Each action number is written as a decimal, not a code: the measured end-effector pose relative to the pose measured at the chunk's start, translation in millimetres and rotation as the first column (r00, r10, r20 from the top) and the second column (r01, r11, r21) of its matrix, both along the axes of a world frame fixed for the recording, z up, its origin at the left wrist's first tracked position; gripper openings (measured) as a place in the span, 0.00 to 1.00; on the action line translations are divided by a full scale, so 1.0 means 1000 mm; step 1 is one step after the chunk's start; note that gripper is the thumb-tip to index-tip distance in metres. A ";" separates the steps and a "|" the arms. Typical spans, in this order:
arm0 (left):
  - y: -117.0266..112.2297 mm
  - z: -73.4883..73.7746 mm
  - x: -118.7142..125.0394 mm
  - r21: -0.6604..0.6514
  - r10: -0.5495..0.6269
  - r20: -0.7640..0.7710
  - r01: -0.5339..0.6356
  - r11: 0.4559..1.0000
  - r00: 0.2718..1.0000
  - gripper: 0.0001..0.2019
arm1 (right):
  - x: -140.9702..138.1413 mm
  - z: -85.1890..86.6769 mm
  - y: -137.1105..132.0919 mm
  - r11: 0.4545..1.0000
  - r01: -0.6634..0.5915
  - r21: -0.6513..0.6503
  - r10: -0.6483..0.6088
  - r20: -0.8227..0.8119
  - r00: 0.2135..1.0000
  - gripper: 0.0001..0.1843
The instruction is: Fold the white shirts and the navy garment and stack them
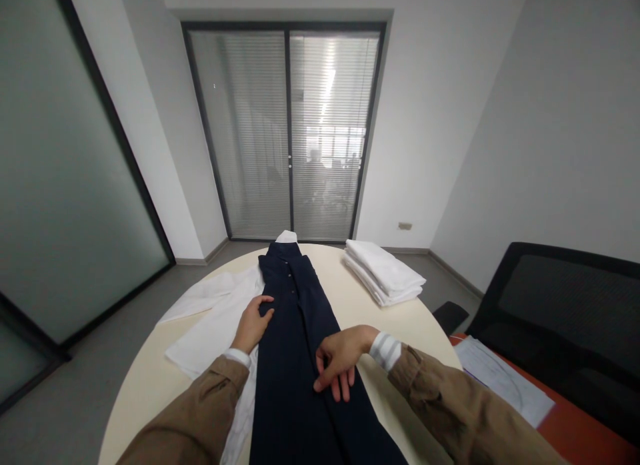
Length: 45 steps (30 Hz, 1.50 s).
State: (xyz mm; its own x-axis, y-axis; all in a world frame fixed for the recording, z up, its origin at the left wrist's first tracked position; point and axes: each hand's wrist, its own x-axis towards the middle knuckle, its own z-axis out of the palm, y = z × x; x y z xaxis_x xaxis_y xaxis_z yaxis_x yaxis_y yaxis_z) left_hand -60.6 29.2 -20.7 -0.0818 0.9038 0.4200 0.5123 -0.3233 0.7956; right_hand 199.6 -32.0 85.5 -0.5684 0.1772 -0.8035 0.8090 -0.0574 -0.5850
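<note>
The left hand (251, 325) is resting at about 11 o'clock on the left edge of a navy button-front garment (293, 358), its fingers loosely curved and released, not clenching the cloth. The right hand (340, 365) is hanging over the garment's right side at about 1 o'clock, with the fingers drooping onto the cloth. The thumb and first finger (320, 383) are coming close together, but I cannot tell whether they are pinching any fabric.

The garment is lying lengthwise down the middle of a round cream table (150, 411), running from 12 o'clock toward the person, and its lower end is cut off by the bottom of the view. A white collar (287, 237) is showing at its top end, though what it belongs to is hard to make out. A white shirt (210, 325) is spreading out from under the garment at about 10 o'clock, partly hidden by the navy cloth and the left hand.

A stack of folded white cloth (384, 273) is sitting near the table's edge at 1 o'clock. Tan sleeves (190, 411) are covering both forearms, and a striped cuff (385, 351) is showing at the right wrist. Papers (503, 381) are lying on an orange desk (585, 431) at 3 o'clock, beside a black chair (560, 305).
</note>
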 end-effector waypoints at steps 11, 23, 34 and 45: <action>-0.003 0.004 0.000 0.000 0.009 -0.038 -0.009 1.000 0.999 0.13 | -0.006 0.008 -0.019 0.995 -0.103 0.007 0.102 0.044 0.994 0.16; -0.013 0.020 0.008 0.126 0.079 -0.234 -0.050 0.991 0.969 0.14 | 0.000 -0.005 -0.022 0.964 -0.142 -0.227 0.107 -0.162 0.981 0.11; -0.060 0.063 0.038 -0.181 -0.556 -0.477 0.543 0.820 0.681 0.24 | 0.040 -0.036 0.039 0.331 0.434 0.838 -0.463 -0.257 0.848 0.18; -0.083 0.080 0.060 -0.315 -0.752 -0.430 0.697 0.644 0.499 0.26 | 0.038 -0.045 0.036 0.341 0.275 0.899 -0.344 -0.153 0.926 0.16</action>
